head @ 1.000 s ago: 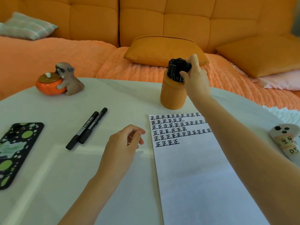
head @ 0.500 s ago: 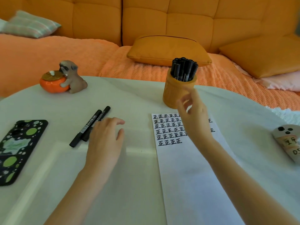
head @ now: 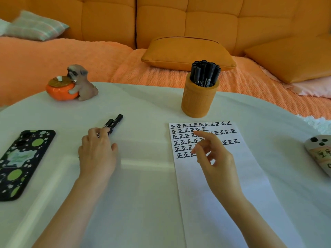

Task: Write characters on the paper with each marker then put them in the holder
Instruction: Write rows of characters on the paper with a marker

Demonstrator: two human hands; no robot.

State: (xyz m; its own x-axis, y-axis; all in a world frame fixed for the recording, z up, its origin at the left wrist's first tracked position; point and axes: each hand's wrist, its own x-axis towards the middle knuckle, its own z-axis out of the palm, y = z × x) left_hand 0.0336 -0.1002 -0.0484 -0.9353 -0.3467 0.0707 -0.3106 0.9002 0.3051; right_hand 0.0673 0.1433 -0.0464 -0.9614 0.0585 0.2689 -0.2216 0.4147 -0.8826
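Note:
Two black markers (head: pixel 114 122) lie side by side on the white table, left of centre. My left hand (head: pixel 97 151) rests palm down on their near ends, fingertips touching them and thumb held apart; no marker is lifted. A white paper (head: pixel 223 185) with rows of black characters lies at centre right. Over those rows my right hand (head: pixel 213 158) hovers with loosely spread fingers and holds nothing, hiding some characters. Behind the paper stands an orange holder (head: pixel 198 101) with several black markers (head: pixel 205 72) upright in it.
A phone in a black and green spotted case (head: pixel 21 161) lies at the left edge. A dog figurine hugging an orange pot (head: pixel 71 85) sits at the back left. A small painted object (head: pixel 320 153) lies at the right edge. An orange sofa with cushions (head: pixel 186 51) is behind the table.
My right hand has left the holder and come back over the paper, empty. My left hand has moved left and forward from the table's middle onto the two markers.

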